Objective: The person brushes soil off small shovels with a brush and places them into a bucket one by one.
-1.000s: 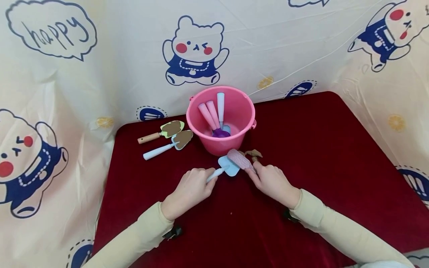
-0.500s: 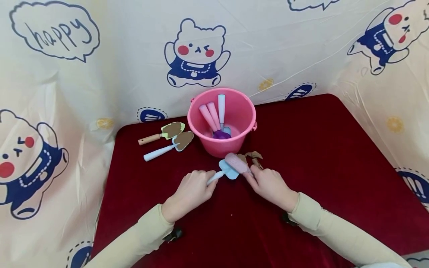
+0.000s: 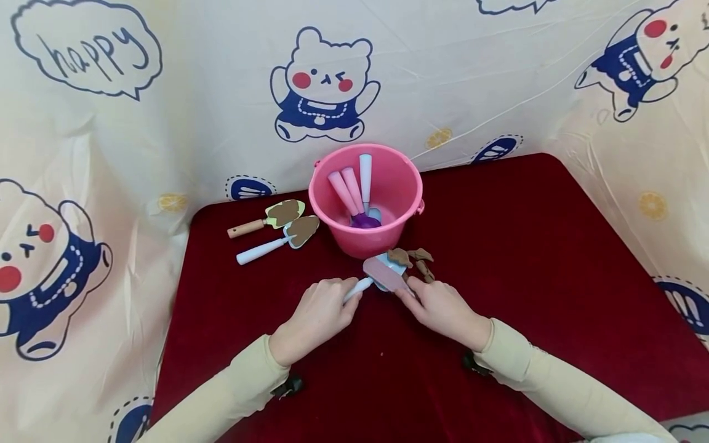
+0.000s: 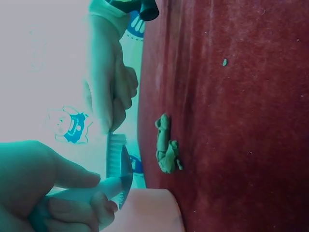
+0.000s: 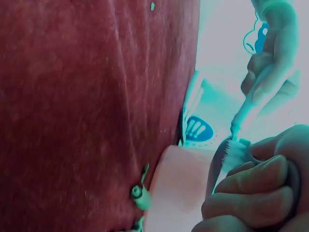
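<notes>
My left hand grips the white handle of a small light blue toy trowel, its blade pointing away toward the bucket. My right hand holds a pink brush, which lies across the blade and covers part of it. In the right wrist view the brush's bristles face the blade. At the blade's far edge is a brown clay-like lump. More brown pieces lie on the cloth just right of the trowel.
A pink bucket stands right behind the trowel, with several pink and white handles leaning inside. Left of it, a green trowel and a blue trowel, both smeared brown, lie on the dark red cloth.
The brush has moved leftward and toward me over the trowel blade, uncovering the brown lump at its far edge. My left hand has barely moved.
</notes>
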A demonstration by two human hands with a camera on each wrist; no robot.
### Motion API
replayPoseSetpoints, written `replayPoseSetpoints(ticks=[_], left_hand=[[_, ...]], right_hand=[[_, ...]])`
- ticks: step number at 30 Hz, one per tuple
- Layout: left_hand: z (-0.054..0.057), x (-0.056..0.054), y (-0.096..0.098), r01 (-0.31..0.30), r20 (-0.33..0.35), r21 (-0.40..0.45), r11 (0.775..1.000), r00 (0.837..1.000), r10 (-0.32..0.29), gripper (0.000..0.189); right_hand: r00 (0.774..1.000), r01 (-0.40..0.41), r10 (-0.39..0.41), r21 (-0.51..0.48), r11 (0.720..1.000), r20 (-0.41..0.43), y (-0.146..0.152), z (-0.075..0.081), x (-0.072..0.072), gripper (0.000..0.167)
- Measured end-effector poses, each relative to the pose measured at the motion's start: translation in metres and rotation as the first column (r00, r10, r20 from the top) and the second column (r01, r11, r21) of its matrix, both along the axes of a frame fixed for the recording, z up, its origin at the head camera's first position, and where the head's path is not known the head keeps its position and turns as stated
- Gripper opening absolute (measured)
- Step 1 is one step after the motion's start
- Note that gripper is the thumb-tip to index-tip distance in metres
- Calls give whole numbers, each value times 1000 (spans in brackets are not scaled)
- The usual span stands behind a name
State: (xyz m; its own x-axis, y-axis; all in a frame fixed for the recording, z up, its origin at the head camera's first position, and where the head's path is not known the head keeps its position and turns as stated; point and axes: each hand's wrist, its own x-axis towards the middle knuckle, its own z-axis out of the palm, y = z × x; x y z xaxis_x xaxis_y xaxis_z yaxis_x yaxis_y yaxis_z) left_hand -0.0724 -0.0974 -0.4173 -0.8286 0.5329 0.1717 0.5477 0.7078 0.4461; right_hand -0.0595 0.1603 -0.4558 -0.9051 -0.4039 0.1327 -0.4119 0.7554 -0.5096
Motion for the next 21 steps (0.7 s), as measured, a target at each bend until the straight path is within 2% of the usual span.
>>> replayPoseSetpoints(ticks=[5,8,13,16,21], left_hand=[[-1,1,0,7,17,14,1000,1000,-7,22],[-1,1,1,11,18,1,1000,1000,-11,22],[1,-2,2,-11,-21,-2,1000,1000,11,25],[2,-3,2,-27,-29,5,1000,999,27,25],[4,-2,0,-26,-36,-9,1000,999,26,21]], right_hand=[[994,88,-84,54,995,-64,7,-3,-4,29],[990,119,-114,55,991,-88,11,-4,-6,28],[999,29,-30,-26,999,-21,10,0,-2,30],[1000,-10,10,-29,1000,15,10,3,-1,32],[999,44,-43,52,998,-26,15,1,-7,30]])
